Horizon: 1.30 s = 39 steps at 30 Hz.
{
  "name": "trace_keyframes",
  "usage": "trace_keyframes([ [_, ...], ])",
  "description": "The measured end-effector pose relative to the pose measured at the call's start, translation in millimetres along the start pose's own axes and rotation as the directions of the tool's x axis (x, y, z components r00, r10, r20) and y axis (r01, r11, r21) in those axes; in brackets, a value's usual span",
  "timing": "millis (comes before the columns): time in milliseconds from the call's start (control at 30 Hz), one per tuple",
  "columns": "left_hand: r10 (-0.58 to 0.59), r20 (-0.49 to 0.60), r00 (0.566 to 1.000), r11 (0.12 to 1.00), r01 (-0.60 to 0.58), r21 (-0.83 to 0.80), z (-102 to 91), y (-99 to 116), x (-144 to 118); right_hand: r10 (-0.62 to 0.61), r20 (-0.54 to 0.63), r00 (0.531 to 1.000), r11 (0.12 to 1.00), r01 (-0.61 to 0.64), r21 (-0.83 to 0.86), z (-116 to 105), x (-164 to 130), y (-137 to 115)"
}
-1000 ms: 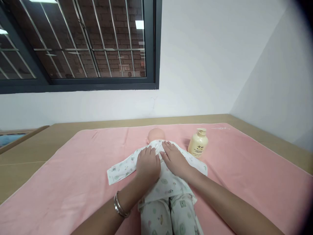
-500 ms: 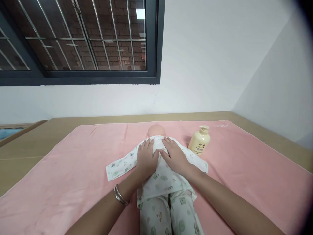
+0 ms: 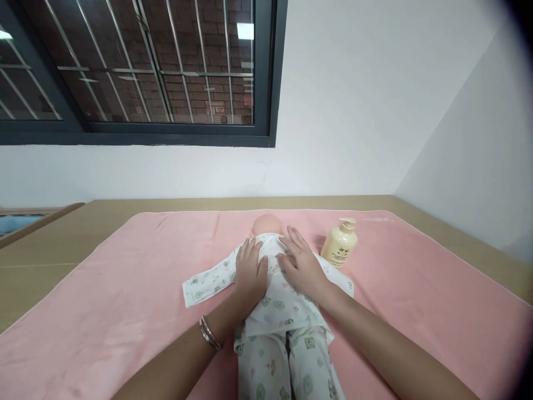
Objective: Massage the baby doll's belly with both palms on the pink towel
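- Both hands lie flat on a doll (image 3: 277, 303) dressed in printed baby clothes, lying face-down on a pink towel (image 3: 125, 300).
- The left hand (image 3: 250, 272) rests on the doll's back, its fingers (image 3: 245, 253) stretched out and gripping nothing; a bracelet (image 3: 209, 333) sits on that wrist.
- The right hand (image 3: 302, 264) lies just beside it, fingers spread and open, pressing on the cloth.
- Just past the fingertips is the doll's bare head (image 3: 267, 224).
- To the right of the right fingers stands a cream pump bottle (image 3: 341, 244), near but apart.
- The doll's empty sleeve (image 3: 208, 280) trails left of the left fingers.
- The towel covers a tan desk (image 3: 54, 244), with a wall and barred window (image 3: 137, 66) behind.
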<state>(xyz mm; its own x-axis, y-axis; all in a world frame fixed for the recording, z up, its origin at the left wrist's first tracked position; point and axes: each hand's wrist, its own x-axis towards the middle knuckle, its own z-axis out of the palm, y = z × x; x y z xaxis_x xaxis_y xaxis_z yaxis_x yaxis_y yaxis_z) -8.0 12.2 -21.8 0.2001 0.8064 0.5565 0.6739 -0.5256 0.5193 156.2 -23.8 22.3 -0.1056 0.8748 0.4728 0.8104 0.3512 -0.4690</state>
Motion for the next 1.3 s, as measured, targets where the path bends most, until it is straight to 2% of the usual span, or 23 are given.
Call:
trace_keyframes([
  [67, 0.014, -0.025, 1.0, 1.0, -0.014, -0.021, 0.6, -0.8, -0.9, -0.049, -0.07, 0.996, 0.999, 0.048, -0.011, 0.9, -2.8, -3.9],
  [100, 0.02, -0.036, 0.999, 0.999, -0.021, -0.029, 1.0, -1.2, -1.2, -0.074, -0.068, 0.995, 0.997, 0.072, -0.028, 3.0, -4.2, -5.4],
  [233, 0.029, -0.06, 0.998, 0.999, -0.031, -0.039, 2.6, -2.7, -2.0, -0.121, 0.137, 0.983, 0.987, 0.134, -0.089, 10.6, -7.0, -8.9],
  [300, 0.03, -0.063, 0.998, 0.999, -0.032, -0.04, 2.9, -2.9, -2.2, -0.112, 0.194, 0.975, 0.988, 0.13, -0.085, 7.5, -6.8, -10.4],
  [467, 0.031, -0.056, 0.998, 0.998, -0.034, -0.056, 2.7, -2.0, -2.3, -0.1, 0.069, 0.993, 0.991, 0.106, -0.084, -3.4, -6.0, -13.0],
  [667, 0.035, -0.081, 0.996, 0.997, -0.04, -0.061, 4.2, -3.7, -2.9, -0.119, 0.182, 0.976, 0.988, 0.135, -0.077, 10.6, -8.6, -11.1],
  [833, 0.055, -0.087, 0.995, 0.996, -0.061, -0.071, 4.8, -5.4, -3.5, -0.146, -0.028, 0.989, 0.988, 0.145, -0.045, 4.7, -11.3, -14.2],
  [900, 0.05, -0.088, 0.995, 0.995, -0.057, -0.081, 4.8, -5.0, -3.3, -0.143, -0.056, 0.988, 0.989, 0.14, -0.051, 5.6, -11.1, -12.3],
  [1067, 0.047, -0.105, 0.993, 0.993, -0.058, -0.102, 5.8, -4.9, -2.9, -0.136, 0.132, 0.982, 0.985, 0.148, -0.089, 20.8, -8.7, -2.2],
  [1300, 0.026, -0.061, 0.998, 0.996, -0.031, -0.084, 2.7, -4.7, -0.1, -0.096, 0.19, 0.977, 0.972, 0.133, -0.192, 18.7, -7.2, -8.9],
])
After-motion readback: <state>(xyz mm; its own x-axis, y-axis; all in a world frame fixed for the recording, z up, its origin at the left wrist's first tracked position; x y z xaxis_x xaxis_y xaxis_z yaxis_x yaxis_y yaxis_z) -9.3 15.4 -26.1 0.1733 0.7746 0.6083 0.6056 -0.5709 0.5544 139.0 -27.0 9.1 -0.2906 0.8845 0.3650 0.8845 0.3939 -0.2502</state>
